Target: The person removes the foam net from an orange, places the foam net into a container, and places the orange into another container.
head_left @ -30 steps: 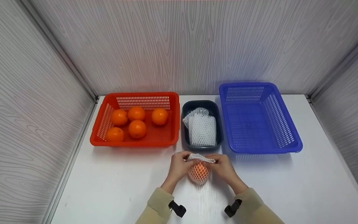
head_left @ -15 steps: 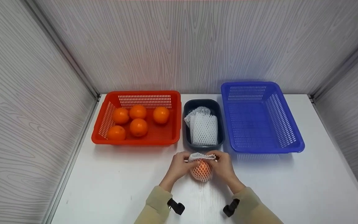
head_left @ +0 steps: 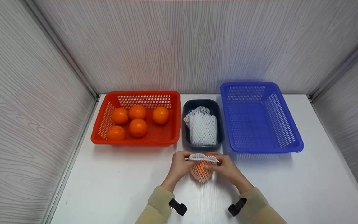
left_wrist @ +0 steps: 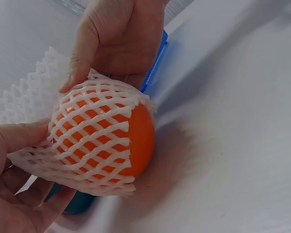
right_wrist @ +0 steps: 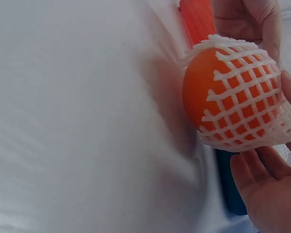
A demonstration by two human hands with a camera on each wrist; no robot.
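An orange sits inside a white foam net sleeve, its bare end showing past the sleeve's cut edge in the left wrist view. My left hand pinches the left side of the sleeve's loose upper end between thumb and fingers. On the other side, my right hand holds the sleeve, with its thumb against the netted orange and its fingers behind the mesh. In the right wrist view, the right fingers curve beneath the net. The sleeve's folded top spans the space between both hands.
A red basket with several oranges stands at the back left. Behind the hands is a dark bin of foam net sleeves. A blue basket stands back right on the white table.
My right hand has shifted slightly outward, and its thumb has moved lower onto the netted orange. The left hand keeps its hold on the sleeve with little movement.
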